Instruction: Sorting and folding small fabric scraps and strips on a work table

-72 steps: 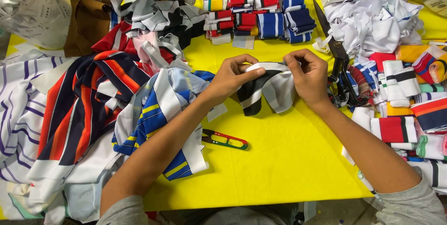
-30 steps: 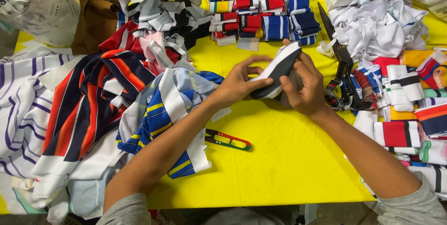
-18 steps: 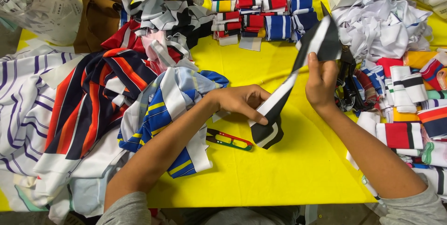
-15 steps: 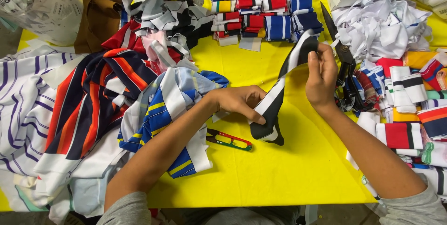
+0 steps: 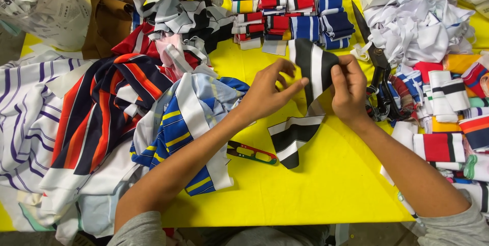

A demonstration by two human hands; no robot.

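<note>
Hands meet over the middle of the yellow tabletop (image 5: 336, 185), both working one black-and-white striped knit band (image 5: 305, 108). The right hand (image 5: 349, 90) pinches the band's upper end between thumb and fingers, holding that end up off the tabletop at about 12 o'clock from the view's centre. The left hand (image 5: 267, 90) sits just at 9 o'clock of the band with its fingers loosely spread and reaching toward the raised end; whether the fingertips actually touch the cloth cannot be told. From the pinch the band runs down toward 6 o'clock, and its lower end lies flat on the tabletop, folded back in a wedge.

A small thread snipper (image 5: 252, 152) with red and green handles lies on the tabletop at 9 o'clock of the band's lower end, near but apart from it. Large black shears (image 5: 374, 60) rest at 3 o'clock of the right hand, blades pointing toward 11 o'clock. Stacks of folded striped bands (image 5: 300, 6) in blue, red and yellow stand at 12 o'clock. A heap of striped garments (image 5: 102, 113) fills the 9 o'clock side, under the left forearm. White cloth pieces (image 5: 423, 27) pile at 2 o'clock, and more rolled striped bands (image 5: 448, 118) lie along the 3 o'clock edge.
</note>
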